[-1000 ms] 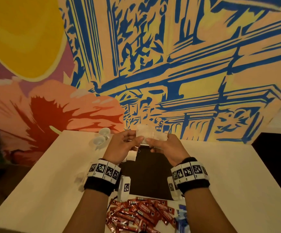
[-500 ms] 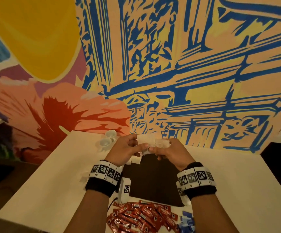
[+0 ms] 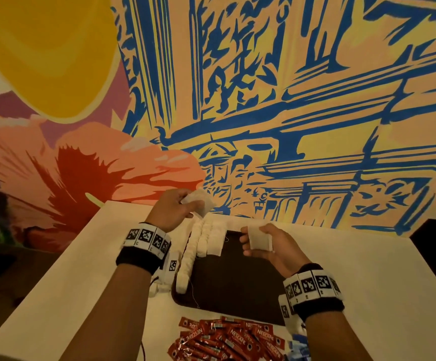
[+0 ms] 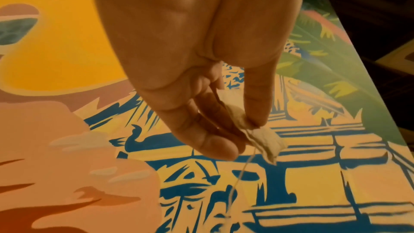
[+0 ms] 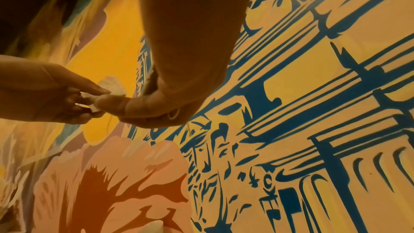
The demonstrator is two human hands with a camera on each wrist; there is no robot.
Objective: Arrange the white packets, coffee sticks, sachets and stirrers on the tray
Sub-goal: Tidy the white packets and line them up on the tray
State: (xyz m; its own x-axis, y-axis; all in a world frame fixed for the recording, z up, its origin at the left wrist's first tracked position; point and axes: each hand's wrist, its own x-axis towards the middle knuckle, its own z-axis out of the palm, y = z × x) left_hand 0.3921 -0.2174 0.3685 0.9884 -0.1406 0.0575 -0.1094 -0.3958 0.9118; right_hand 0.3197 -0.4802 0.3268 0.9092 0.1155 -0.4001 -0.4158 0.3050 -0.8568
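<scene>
white paper packets (image 3: pixel 206 238) are lying in overlapping rows along the far left part of a dark brown tray (image 3: pixel 237 282), which is sitting on a pale worktop (image 3: pixel 368 282) against a painted mural wall (image 3: pixel 289 100). the left hand (image 3: pixel 171 209) is hovering above the far end of those rows, its thumb and fingers pinching a small bunch of white packets (image 3: pixel 198 201); in the left wrist view the pinched packet (image 4: pixel 264 139) is dangling a thin thread (image 4: pixel 244 167) below the fingertips. the right hand (image 3: pixel 271 246) is holding one flat white packet (image 3: pixel 259 238) between thumb and curled fingers, raised over the far right part of the tray, apart from the left hand. red coffee sticks (image 3: pixel 227 340) are lying in a loose heap on the worktop just in front of the tray's near edge, and a few blue sachets (image 3: pixel 296 347) are showing beside them on the right, partly hidden by the right forearm. both wrists are wearing black bands with checkered marker tags. the stirrers are not something i can tell apart in these views.
</scene>
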